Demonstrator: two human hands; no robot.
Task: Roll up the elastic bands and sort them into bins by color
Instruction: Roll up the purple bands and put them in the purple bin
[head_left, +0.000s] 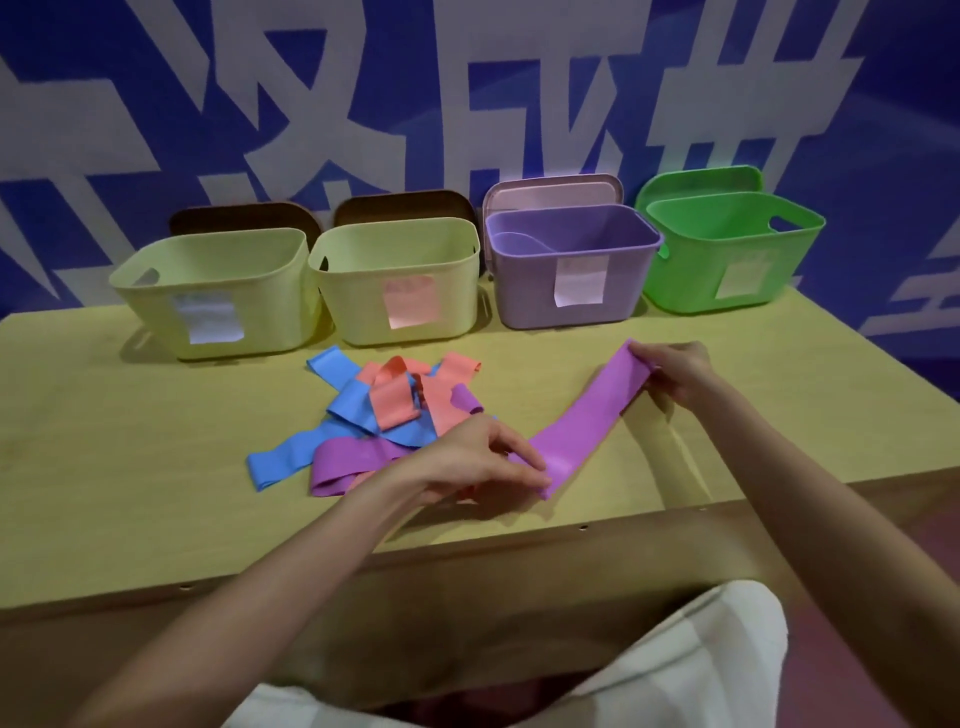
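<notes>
A purple elastic band (587, 415) is stretched flat over the table between both hands. My left hand (478, 457) pinches its near end, and my right hand (675, 371) holds its far end. To the left lies a tangled pile of blue, coral and purple bands (384, 415). Along the back stand a yellow bin with a white label (218, 291), a yellow bin with a pink label (400, 280), a purple bin (571, 265) and a green bin (727, 249).
The wooden table (130, 441) has its front edge close to my body. Lids lean behind the bins against a blue and white wall. Something purple lies inside the purple bin. Bare tabletop shows left of the pile and to the far right.
</notes>
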